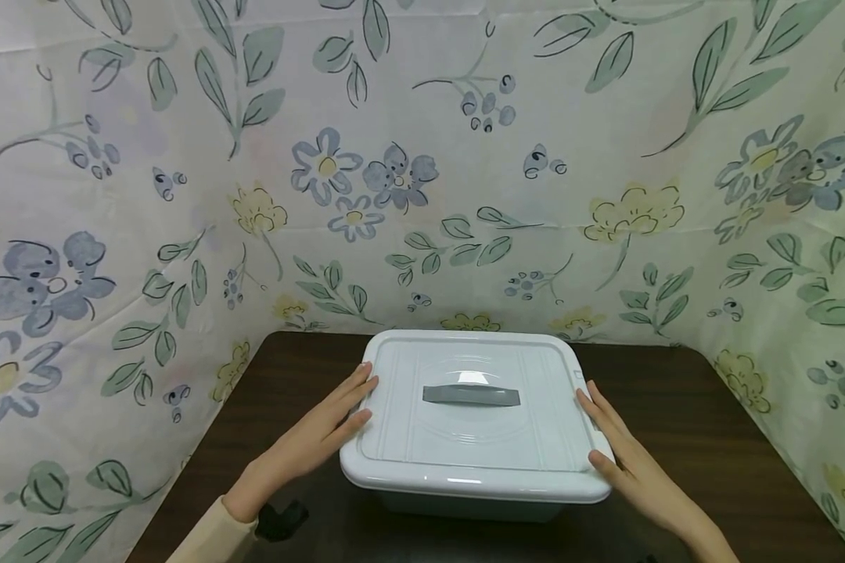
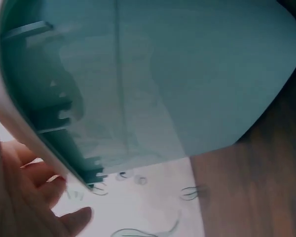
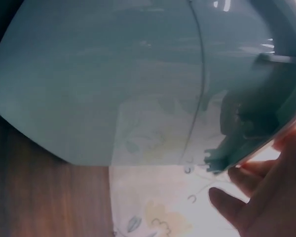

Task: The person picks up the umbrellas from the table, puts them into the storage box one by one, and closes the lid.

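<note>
1. One big flowered cloth (image 1: 422,156) hung behind the box and ran around both of its sides like a wall. It had blue and yellow flowers and green leaves on it.
2. Under the box was a dark brown table (image 1: 711,438). The wood showed to the left, the right and the back of the box.
3. The box (image 1: 473,422) sat in the middle of the table, near the front edge. Its body was blue-green and see-through, which the wrist views (image 2: 187,74) showed from close up.
4. On top of the box lay a white lid (image 1: 422,438). It covered the whole box and stuck out a little past the sides.
5. The left hand (image 1: 324,434) rested against the left edge of the lid. Its fingers were straight and flat, so it was not clenched and did not grab the box. In the left wrist view the fingertips (image 2: 44,187) sat just under the white rim.
6. The right hand (image 1: 623,453) lay flat against the right edge of the lid. Its fingers were also straight, touching but not gripping. The right wrist view showed the fingers (image 3: 246,175) beside the rim.
7. In the middle of the lid was a gray handle (image 1: 471,396). It lay flat, and neither hand touched it.
</note>
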